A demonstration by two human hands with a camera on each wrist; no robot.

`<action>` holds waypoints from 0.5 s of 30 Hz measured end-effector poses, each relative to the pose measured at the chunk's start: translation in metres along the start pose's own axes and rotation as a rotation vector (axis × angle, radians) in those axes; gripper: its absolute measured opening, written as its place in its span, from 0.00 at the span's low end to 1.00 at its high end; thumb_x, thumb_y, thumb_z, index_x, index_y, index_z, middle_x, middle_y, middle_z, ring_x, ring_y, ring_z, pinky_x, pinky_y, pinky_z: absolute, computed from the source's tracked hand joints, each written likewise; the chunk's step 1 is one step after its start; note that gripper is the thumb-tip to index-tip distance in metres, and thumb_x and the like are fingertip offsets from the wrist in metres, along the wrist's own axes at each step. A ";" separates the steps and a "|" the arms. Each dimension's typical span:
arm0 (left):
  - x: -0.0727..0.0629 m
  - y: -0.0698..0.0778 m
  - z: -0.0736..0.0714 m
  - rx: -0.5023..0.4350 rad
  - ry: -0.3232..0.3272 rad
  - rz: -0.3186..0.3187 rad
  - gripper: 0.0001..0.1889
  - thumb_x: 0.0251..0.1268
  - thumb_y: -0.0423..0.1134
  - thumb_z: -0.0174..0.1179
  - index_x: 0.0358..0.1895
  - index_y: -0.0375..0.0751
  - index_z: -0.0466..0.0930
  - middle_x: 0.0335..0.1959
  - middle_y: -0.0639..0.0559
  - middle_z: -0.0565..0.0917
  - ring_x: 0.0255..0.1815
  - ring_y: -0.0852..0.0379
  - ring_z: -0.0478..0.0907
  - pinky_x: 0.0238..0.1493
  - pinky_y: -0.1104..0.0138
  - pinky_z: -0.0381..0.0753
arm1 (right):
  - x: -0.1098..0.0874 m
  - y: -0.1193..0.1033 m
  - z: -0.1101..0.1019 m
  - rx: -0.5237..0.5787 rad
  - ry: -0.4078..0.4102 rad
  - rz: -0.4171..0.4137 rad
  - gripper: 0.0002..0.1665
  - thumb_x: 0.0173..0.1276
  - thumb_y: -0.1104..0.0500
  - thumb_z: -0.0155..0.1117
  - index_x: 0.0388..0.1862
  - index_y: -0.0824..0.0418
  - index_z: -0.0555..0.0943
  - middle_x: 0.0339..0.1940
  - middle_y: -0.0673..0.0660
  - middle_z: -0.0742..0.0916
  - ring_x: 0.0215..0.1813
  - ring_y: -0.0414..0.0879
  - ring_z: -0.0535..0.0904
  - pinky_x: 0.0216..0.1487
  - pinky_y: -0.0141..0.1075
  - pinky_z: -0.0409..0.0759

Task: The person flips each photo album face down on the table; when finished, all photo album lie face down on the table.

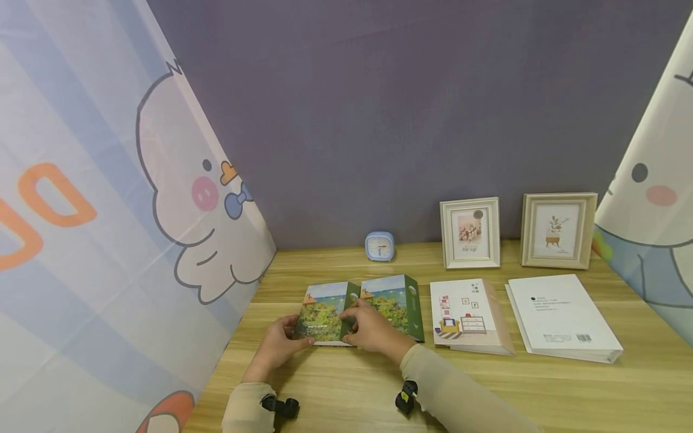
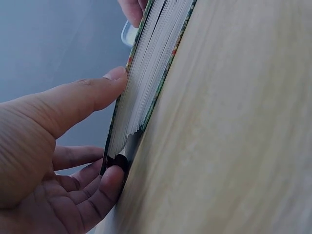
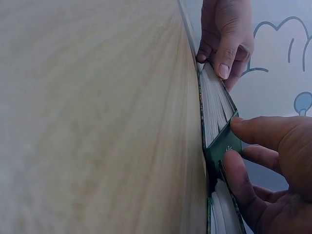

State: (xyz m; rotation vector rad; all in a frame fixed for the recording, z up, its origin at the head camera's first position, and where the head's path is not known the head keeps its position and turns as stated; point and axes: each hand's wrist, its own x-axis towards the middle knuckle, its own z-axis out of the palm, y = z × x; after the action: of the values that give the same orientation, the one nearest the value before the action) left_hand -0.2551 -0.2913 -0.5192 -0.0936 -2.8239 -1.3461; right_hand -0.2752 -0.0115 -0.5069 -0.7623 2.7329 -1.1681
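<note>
A photo album [image 1: 320, 319] with a seaside garden picture and a green spine lies face up on the table. My left hand [image 1: 277, 346] grips its lower left corner, thumb at the front cover's edge and fingers round the left side. At the lower right of the album, my right hand [image 1: 373, 328] holds the spine [image 3: 225, 146] with bent thumb and fingers. A matching photo album [image 1: 391, 299] lies just to the right, partly behind that hand. The left wrist view shows the page block [image 2: 146, 73] of the held album edge-on.
Farther right lie an album with a furniture drawing [image 1: 465, 313] and a white album [image 1: 563, 316], back cover up. A small blue clock [image 1: 380, 246] and two picture frames, one floral [image 1: 471, 233] and one with a plant [image 1: 559, 231], stand along the back wall.
</note>
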 end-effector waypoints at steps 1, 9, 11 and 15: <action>0.000 0.000 0.000 0.000 -0.001 0.001 0.48 0.52 0.50 0.84 0.73 0.29 0.72 0.66 0.35 0.78 0.57 0.42 0.80 0.51 0.50 0.84 | 0.000 0.000 0.000 0.000 0.000 -0.001 0.28 0.63 0.54 0.81 0.63 0.51 0.86 0.65 0.53 0.77 0.39 0.35 0.76 0.37 0.35 0.79; 0.001 -0.003 0.000 0.007 -0.005 0.000 0.48 0.52 0.50 0.83 0.72 0.28 0.71 0.65 0.37 0.79 0.55 0.46 0.81 0.48 0.54 0.84 | 0.000 0.000 -0.001 0.007 -0.013 0.005 0.29 0.64 0.55 0.81 0.64 0.52 0.85 0.66 0.53 0.76 0.40 0.37 0.77 0.37 0.36 0.79; 0.001 -0.003 0.000 0.009 -0.007 0.000 0.48 0.52 0.51 0.83 0.73 0.28 0.71 0.65 0.37 0.79 0.54 0.47 0.81 0.48 0.55 0.84 | -0.001 0.000 -0.001 0.011 -0.017 0.006 0.29 0.64 0.55 0.81 0.64 0.52 0.85 0.67 0.53 0.76 0.41 0.38 0.78 0.37 0.36 0.79; 0.001 -0.003 0.000 0.022 -0.010 0.005 0.48 0.53 0.51 0.83 0.72 0.28 0.71 0.65 0.36 0.79 0.54 0.46 0.80 0.48 0.54 0.84 | -0.002 -0.001 -0.003 0.017 -0.020 0.005 0.29 0.64 0.56 0.81 0.65 0.52 0.84 0.68 0.54 0.76 0.44 0.40 0.80 0.39 0.36 0.81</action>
State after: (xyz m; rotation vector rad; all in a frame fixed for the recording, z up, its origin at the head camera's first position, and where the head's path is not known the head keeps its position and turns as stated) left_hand -0.2567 -0.2931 -0.5211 -0.1074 -2.8433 -1.3175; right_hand -0.2744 -0.0092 -0.5047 -0.7606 2.7041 -1.1742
